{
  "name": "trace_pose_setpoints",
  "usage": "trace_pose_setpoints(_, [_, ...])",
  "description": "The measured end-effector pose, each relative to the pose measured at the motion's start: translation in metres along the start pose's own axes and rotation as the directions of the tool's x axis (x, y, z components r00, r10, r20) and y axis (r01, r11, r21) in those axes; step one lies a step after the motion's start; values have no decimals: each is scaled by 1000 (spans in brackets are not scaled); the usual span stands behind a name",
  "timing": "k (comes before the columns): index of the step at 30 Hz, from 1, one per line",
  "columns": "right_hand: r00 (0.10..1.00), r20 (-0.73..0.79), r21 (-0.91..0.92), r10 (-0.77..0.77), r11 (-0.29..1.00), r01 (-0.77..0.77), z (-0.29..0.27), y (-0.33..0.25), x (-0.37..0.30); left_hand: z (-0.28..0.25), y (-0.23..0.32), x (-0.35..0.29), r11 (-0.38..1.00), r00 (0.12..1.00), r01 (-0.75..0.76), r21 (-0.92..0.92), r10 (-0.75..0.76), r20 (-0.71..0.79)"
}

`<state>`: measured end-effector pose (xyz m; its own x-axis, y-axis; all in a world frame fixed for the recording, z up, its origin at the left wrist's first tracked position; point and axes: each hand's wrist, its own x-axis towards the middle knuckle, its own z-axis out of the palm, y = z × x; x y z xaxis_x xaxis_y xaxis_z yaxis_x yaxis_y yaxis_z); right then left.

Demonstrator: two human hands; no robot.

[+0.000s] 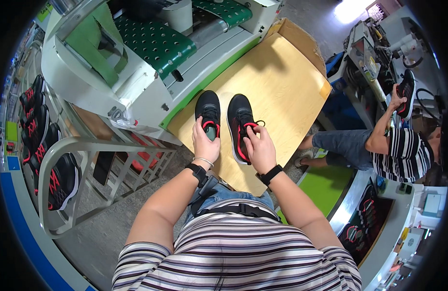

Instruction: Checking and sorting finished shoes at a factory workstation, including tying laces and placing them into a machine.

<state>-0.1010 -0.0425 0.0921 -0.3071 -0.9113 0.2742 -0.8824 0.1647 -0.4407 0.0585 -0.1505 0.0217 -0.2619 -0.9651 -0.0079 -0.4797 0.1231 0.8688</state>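
Observation:
Two black sneakers with red collar linings lie side by side on a light wooden board, toes pointing away from me. On the left sneaker [208,104], my left hand [206,145] rests at the heel end, its fingers curled over the collar rim. Something grey-green shows inside that shoe's opening. My right hand [260,148] is at the right sneaker [240,114], fingers bent round the collar near the red lining. A dark lace loop sticks out beside that hand. The soles and the undersides of my fingers are hidden.
A white machine with a perforated green belt [156,46] borders the wooden board [287,72] at far left. Left stands a metal rack [88,140] with several black-red sneakers [64,182]. At right, a person in a striped shirt [403,155] holds another sneaker [406,94].

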Motion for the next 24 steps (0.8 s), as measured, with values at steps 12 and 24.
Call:
trace_pose_setpoints(12, [982,58,42,179,983,-181,-8,13,3,1,-8,0,999,998,-50,21,51,-46])
trace_pose_setpoints(24, [843,518,607,142,633,-480,30,11,4,10,-2,-21,1000,987,-19,-6,18,-162])
